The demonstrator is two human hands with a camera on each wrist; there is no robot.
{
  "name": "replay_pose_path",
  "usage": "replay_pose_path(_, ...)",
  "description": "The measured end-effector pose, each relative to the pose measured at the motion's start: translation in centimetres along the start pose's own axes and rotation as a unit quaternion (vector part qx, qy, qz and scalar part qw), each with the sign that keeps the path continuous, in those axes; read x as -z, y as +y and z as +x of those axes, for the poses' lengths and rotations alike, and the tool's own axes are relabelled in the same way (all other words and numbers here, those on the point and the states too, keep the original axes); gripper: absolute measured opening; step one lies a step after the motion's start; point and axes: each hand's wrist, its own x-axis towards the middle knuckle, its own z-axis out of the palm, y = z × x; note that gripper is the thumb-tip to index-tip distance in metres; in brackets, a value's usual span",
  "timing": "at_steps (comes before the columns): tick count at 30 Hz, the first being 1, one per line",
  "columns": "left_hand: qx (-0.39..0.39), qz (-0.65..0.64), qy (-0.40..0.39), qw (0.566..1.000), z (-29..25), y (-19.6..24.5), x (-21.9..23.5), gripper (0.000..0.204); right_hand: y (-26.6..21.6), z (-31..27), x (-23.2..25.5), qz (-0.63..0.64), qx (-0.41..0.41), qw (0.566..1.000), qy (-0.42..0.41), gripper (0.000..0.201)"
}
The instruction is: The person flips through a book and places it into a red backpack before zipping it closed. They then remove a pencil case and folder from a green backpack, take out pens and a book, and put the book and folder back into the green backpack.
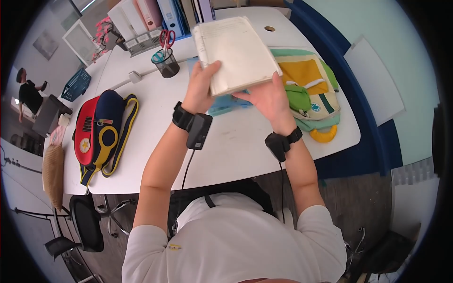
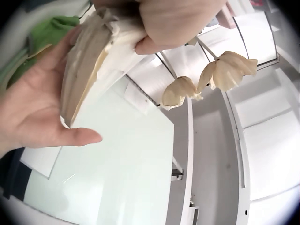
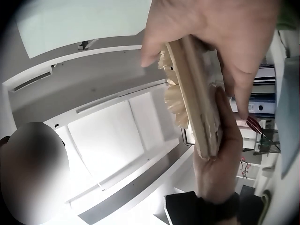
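A thick, cream-coloured book (image 1: 238,54) with a worn edge is held up over the table in the head view. My left hand (image 1: 200,87) grips its lower left side, thumb on the upper face and fingers underneath. At the lower right corner, my right hand (image 1: 269,101) supports the book, its thumb raised along the edge. In the left wrist view, the right hand (image 2: 37,103) has its palm against the book's edge (image 2: 84,75), thumb held out straight. Straight, spread fingers of the right hand (image 3: 211,28) show above the book (image 3: 192,98) in the right wrist view.
On the white table (image 1: 231,151) are a red and navy bag (image 1: 101,132) at left and a green, yellow and cream bag (image 1: 306,89) at right. Behind stand a pen cup (image 1: 166,63) with scissors and several binders (image 1: 170,19). Pale flowers (image 2: 225,70) appear beyond the book.
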Motion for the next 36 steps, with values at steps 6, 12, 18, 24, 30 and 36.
replay_pose_path(6, -0.014, 0.082, -0.116, 0.990, 0.0, -5.3, -5.2, 0.052, -3.2, -4.7, -0.9, -0.195, 0.151, 0.945, 0.214, 0.054)
replay_pose_path(12, 0.011, 0.438, -0.362, 0.823, 2.4, -8.6, -7.1, 0.036, -11.3, -13.4, 2.2, -0.283, 0.190, 0.884, 0.319, 0.049)
replay_pose_path(18, -0.235, 0.638, -0.418, 0.603, 3.6, -15.5, -9.3, 0.028, -14.8, -21.7, 4.1, -0.257, 0.241, 0.854, 0.384, 0.046)
replay_pose_path(24, -0.206, 0.627, -0.451, 0.601, 5.8, -16.2, -11.0, 0.013, -15.4, -26.0, 3.0, -0.239, 0.273, 0.835, 0.413, 0.045)
replay_pose_path(30, -0.241, 0.577, -0.157, 0.764, 9.0, -13.1, -11.3, 0.011, -14.7, -27.9, 1.5, -0.223, 0.259, 0.852, 0.396, 0.044)
replay_pose_path(36, -0.335, 0.487, -0.089, 0.802, 10.4, -8.5, -12.2, 0.012, -12.0, -24.1, 1.4, -0.202, 0.195, 0.882, 0.378, 0.047)
